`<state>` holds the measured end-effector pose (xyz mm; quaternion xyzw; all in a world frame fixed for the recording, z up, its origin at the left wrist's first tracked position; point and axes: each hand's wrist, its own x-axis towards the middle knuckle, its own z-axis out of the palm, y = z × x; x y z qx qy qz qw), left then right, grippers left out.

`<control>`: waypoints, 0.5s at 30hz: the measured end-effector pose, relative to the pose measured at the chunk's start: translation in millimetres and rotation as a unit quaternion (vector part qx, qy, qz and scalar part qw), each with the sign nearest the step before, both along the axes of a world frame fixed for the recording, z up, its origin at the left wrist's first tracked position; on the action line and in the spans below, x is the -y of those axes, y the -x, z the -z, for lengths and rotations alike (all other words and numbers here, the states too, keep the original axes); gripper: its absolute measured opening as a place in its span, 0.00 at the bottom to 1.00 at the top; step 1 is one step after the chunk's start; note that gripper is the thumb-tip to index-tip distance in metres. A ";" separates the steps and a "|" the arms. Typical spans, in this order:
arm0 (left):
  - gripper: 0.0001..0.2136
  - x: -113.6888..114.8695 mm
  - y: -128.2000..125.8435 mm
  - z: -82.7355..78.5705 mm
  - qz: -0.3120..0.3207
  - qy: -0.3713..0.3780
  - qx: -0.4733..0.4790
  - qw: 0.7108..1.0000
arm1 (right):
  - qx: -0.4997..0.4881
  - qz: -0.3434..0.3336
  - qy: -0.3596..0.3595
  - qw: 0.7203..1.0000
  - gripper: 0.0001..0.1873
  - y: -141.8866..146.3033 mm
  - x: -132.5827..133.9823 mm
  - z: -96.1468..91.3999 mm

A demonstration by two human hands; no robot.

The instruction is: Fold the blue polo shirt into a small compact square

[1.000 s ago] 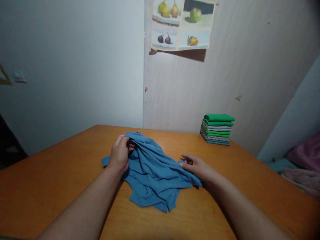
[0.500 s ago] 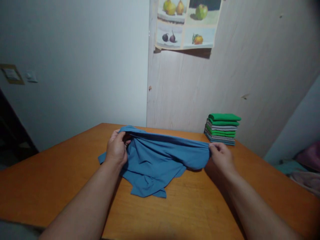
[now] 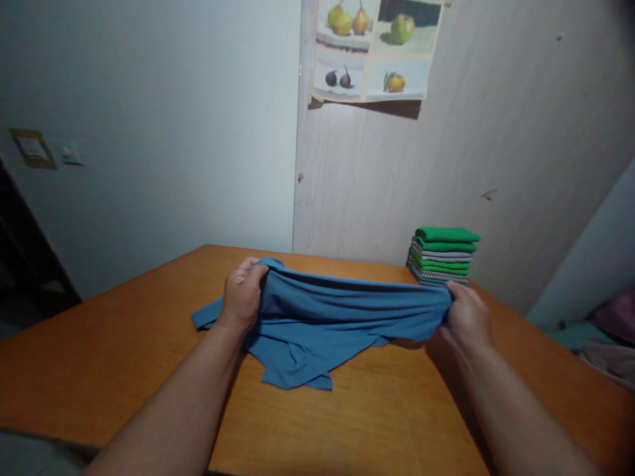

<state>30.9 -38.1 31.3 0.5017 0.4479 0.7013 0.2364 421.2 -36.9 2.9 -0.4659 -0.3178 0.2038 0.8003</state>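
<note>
A blue garment (image 3: pixel 317 317), perhaps a T-shirt, is stretched sideways between my hands above the wooden table (image 3: pixel 377 416). My left hand (image 3: pixel 243 294) grips its upper left edge, thumb on top and fingers partly hidden in the fabric. At the other end my right hand (image 3: pixel 469 314) pinches the upper right corner. The top edge runs nearly straight between them, with long creases below it. The lower part of the cloth lies rumpled on the tabletop, one piece sticking out left behind my left wrist.
A neat stack of folded green, grey and checked cloths (image 3: pixel 443 258) stands at the table's back right, just behind my right hand. The wall with a fruit poster (image 3: pixel 374 53) rises behind the table. More fabric (image 3: pixel 610 337) lies off to the far right.
My right hand has moved right with its corner, and my left hand has shifted slightly right. The garment's top edge is pulled wider and tauter.
</note>
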 end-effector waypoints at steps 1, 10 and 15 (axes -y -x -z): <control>0.09 2.5 -1.1 -1.4 0.014 -0.011 -0.011 1.000 | -0.022 -0.018 0.005 1.000 0.14 -0.5 0.6 -0.6; 0.16 -14.9 -2.2 17.9 0.031 0.074 -0.131 0.988 | 0.288 -0.223 0.194 0.911 0.18 24.0 7.3 18.1; 0.19 -22.5 1.6 37.6 0.062 0.123 -0.352 0.926 | 0.445 -0.226 0.186 0.846 0.26 35.5 7.9 37.2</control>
